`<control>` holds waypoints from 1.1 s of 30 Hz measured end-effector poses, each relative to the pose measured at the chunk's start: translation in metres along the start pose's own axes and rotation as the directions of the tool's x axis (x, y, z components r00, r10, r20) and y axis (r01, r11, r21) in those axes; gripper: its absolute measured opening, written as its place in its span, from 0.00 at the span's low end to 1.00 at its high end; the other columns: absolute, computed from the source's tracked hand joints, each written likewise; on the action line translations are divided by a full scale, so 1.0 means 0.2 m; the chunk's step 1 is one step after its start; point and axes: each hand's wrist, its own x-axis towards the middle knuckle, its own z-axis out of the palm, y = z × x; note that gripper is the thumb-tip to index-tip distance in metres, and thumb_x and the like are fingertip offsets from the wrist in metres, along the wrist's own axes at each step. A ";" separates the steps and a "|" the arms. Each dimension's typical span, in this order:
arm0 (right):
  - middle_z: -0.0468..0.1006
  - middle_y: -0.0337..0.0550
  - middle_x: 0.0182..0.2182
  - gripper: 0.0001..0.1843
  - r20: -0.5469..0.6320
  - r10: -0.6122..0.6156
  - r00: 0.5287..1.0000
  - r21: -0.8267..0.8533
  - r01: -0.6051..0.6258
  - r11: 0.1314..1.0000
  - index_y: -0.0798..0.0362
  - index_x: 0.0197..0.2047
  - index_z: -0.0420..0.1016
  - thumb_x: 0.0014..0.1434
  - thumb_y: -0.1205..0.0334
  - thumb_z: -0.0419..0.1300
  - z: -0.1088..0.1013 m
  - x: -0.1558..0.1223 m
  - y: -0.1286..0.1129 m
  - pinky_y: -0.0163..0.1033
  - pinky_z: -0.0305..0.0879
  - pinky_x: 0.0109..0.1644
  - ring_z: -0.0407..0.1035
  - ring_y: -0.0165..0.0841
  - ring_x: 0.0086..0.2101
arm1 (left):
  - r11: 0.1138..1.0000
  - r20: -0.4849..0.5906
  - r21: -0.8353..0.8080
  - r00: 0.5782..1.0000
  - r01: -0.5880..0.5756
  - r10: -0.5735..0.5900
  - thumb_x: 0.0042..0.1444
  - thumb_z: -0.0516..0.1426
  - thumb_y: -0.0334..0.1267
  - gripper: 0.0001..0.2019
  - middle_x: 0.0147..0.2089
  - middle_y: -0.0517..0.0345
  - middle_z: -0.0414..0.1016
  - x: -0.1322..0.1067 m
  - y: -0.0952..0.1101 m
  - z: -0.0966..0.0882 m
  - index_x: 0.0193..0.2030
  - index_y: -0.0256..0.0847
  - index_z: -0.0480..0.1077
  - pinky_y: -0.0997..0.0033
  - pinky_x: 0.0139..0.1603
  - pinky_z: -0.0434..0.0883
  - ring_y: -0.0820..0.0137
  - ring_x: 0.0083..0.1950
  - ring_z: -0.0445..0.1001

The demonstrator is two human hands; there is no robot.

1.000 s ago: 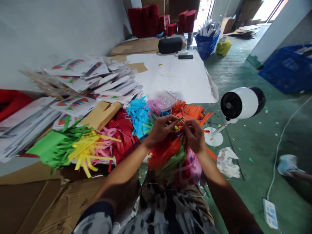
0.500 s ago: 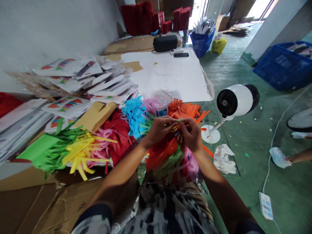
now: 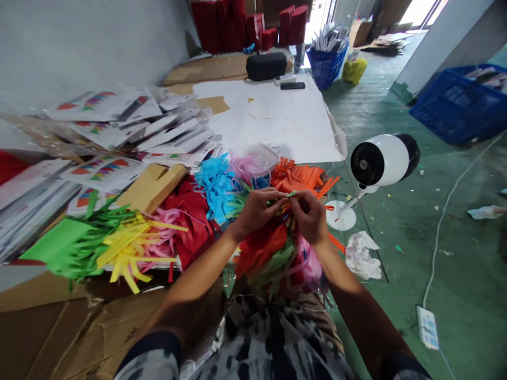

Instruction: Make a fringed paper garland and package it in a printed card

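Paper fringe bundle (image 3: 273,258) hangs over the lap, its top strips held in a narrow pinch by left hand (image 3: 257,211) and right hand (image 3: 311,216). Clear plastic tub (image 3: 263,158) just beyond holds pink fringe (image 3: 247,169). Blue basket (image 3: 324,66) holds white papers (image 3: 328,43); blue crate (image 3: 451,108) holds more papers (image 3: 485,74). White sheet (image 3: 261,116) lies farther on; green floor (image 3: 467,253) runs right.

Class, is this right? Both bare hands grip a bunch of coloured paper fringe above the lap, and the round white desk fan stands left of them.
No: the left hand and right hand do grip the bunch of coloured paper fringe above the lap, but the round white desk fan stands right of them, as the head view shows.
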 end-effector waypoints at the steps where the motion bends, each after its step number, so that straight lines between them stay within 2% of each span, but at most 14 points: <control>1: 0.71 0.34 0.24 0.14 -0.003 0.008 1.000 0.012 -0.008 1.000 0.51 0.41 0.77 0.65 0.49 0.63 0.00 0.00 0.00 0.36 0.57 0.28 0.62 0.28 0.24 | 0.999 0.002 0.028 1.000 -0.014 0.014 0.68 0.63 0.38 0.09 0.40 0.52 0.84 0.00 0.00 0.00 0.48 0.41 0.84 0.71 0.39 0.72 0.69 0.38 0.81; 6: 0.69 0.33 0.24 0.11 -0.017 0.031 0.999 0.104 -0.029 0.994 0.50 0.36 0.75 0.60 0.51 0.63 0.00 0.01 0.00 0.35 0.57 0.29 0.61 0.28 0.24 | 0.992 -0.006 0.122 0.999 -0.038 0.039 0.69 0.62 0.37 0.09 0.42 0.52 0.85 -0.01 0.03 0.02 0.50 0.42 0.83 0.70 0.40 0.73 0.68 0.40 0.82; 11: 0.65 0.32 0.22 0.10 -0.013 0.020 1.000 0.118 -0.018 0.993 0.51 0.32 0.74 0.59 0.54 0.63 0.00 0.01 -0.02 0.35 0.53 0.27 0.58 0.27 0.23 | 0.993 -0.087 0.113 0.996 0.022 -0.012 0.67 0.63 0.36 0.05 0.40 0.55 0.84 0.00 0.06 0.03 0.44 0.41 0.82 0.71 0.41 0.73 0.70 0.39 0.81; 17: 0.69 0.33 0.23 0.09 -0.009 0.016 1.000 0.073 -0.016 0.997 0.52 0.33 0.76 0.59 0.55 0.63 0.00 0.01 -0.02 0.34 0.55 0.28 0.60 0.27 0.24 | 0.985 -0.092 0.118 0.989 0.126 -0.115 0.61 0.62 0.32 0.02 0.38 0.59 0.81 0.02 0.06 0.03 0.40 0.40 0.76 0.72 0.40 0.71 0.71 0.37 0.78; 19: 0.69 0.33 0.23 0.09 -0.020 0.019 1.000 0.063 -0.018 0.998 0.52 0.33 0.76 0.59 0.55 0.63 0.00 0.01 -0.01 0.34 0.55 0.28 0.61 0.27 0.24 | 0.981 -0.058 0.018 0.980 0.194 -0.192 0.60 0.62 0.33 0.02 0.37 0.60 0.79 0.03 0.07 0.03 0.39 0.40 0.75 0.72 0.40 0.71 0.71 0.36 0.77; 22: 0.69 0.33 0.23 0.10 -0.018 0.021 1.000 0.051 -0.020 0.999 0.52 0.33 0.76 0.59 0.54 0.64 0.00 0.01 -0.01 0.34 0.55 0.28 0.61 0.28 0.24 | 0.935 0.069 -0.192 0.955 0.298 -0.290 0.61 0.62 0.40 0.07 0.35 0.59 0.77 0.04 0.07 0.00 0.38 0.39 0.74 0.72 0.38 0.72 0.71 0.35 0.75; 24: 0.68 0.33 0.23 0.10 -0.008 0.007 1.000 0.039 -0.006 0.999 0.52 0.33 0.76 0.61 0.54 0.63 0.00 0.01 0.00 0.34 0.55 0.28 0.60 0.27 0.24 | 0.894 0.144 -0.256 0.929 0.367 -0.340 0.60 0.62 0.43 0.09 0.34 0.59 0.75 0.06 0.06 -0.01 0.37 0.39 0.73 0.71 0.37 0.71 0.71 0.34 0.74; 27: 0.68 0.33 0.23 0.11 0.002 -0.012 1.000 0.026 0.012 1.000 0.52 0.34 0.76 0.63 0.53 0.64 0.00 0.01 0.00 0.34 0.55 0.28 0.60 0.27 0.24 | 0.892 0.167 -0.190 0.909 0.410 -0.382 0.58 0.59 0.40 0.07 0.34 0.59 0.75 0.07 0.04 -0.02 0.36 0.38 0.73 0.71 0.35 0.69 0.71 0.34 0.73; 30: 0.68 0.33 0.23 0.12 0.011 -0.017 1.000 0.023 0.017 1.000 0.52 0.35 0.77 0.64 0.52 0.64 0.00 0.01 -0.01 0.34 0.54 0.28 0.59 0.27 0.24 | 0.917 0.137 -0.098 0.918 0.386 -0.372 0.55 0.59 0.36 0.04 0.33 0.60 0.75 0.07 0.01 -0.01 0.36 0.39 0.72 0.72 0.36 0.68 0.71 0.35 0.72; 33: 0.67 0.32 0.22 0.14 0.009 -0.045 0.999 0.012 0.045 0.999 0.52 0.34 0.77 0.65 0.50 0.65 0.00 0.01 -0.04 0.34 0.53 0.27 0.57 0.26 0.23 | 0.905 0.082 -0.147 0.917 0.399 -0.391 0.54 0.61 0.38 0.06 0.33 0.61 0.73 0.07 -0.01 0.00 0.36 0.39 0.71 0.72 0.35 0.68 0.72 0.33 0.71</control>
